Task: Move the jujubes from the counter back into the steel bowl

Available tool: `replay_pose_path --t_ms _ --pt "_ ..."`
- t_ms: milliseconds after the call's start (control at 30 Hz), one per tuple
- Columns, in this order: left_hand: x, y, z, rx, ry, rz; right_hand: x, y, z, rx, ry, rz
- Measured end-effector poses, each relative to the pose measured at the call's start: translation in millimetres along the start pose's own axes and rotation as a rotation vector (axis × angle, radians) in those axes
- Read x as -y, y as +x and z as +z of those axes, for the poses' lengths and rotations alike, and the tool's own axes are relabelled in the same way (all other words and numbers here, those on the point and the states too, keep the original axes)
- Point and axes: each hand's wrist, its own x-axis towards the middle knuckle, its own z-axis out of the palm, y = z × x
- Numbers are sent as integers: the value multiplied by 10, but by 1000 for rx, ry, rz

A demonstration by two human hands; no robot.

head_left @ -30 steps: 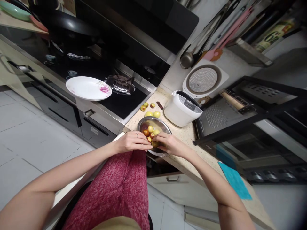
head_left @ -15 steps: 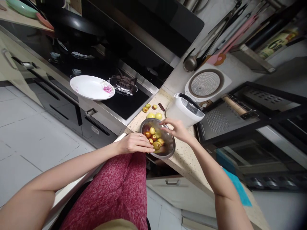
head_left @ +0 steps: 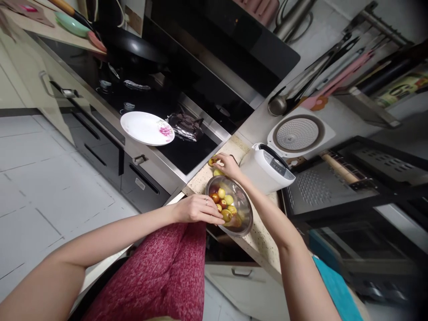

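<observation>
A metal bowl point(head_left: 246, 211) holding several green and reddish-brown fruits point(head_left: 226, 216) sits at the counter's edge. My left hand point(head_left: 197, 209), with a ring on one finger, grips its near left rim, fingertips beside the fruits inside. Beyond the bowl, my right hand point(head_left: 228, 166) pinches a small yellow-brown fruit point(head_left: 211, 161) at the counter. A green fruit point(head_left: 218, 172) shows below that hand, partly covered by it. Other things under the right hand are hidden.
A white rice cooker point(head_left: 264, 171) with its lid raised stands right of the bowl. A floral plate point(head_left: 143, 127) lies on the stove's left front edge, near a burner point(head_left: 187, 124). A black wok point(head_left: 133, 47) sits farther back. A blue cloth point(head_left: 334, 285) lies lower right.
My right hand has moved from over the bowl to the fruits behind it, and its fingers have closed on one. The left hand stays at the bowl. The whole view has shifted slightly.
</observation>
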Motion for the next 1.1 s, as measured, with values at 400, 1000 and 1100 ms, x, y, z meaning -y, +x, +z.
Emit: replay_pose_path --t_ms 400,1000,1100 --pt "41 -18 62 -59 -37 1 24 168 147 45 -50 60" --pt "19 7 3 -70 -4 32 859 -1204 -552 -174 92 -88" --pt "24 -2 -3 -65 -2 32 890 -1461 -616 -124 83 -57"
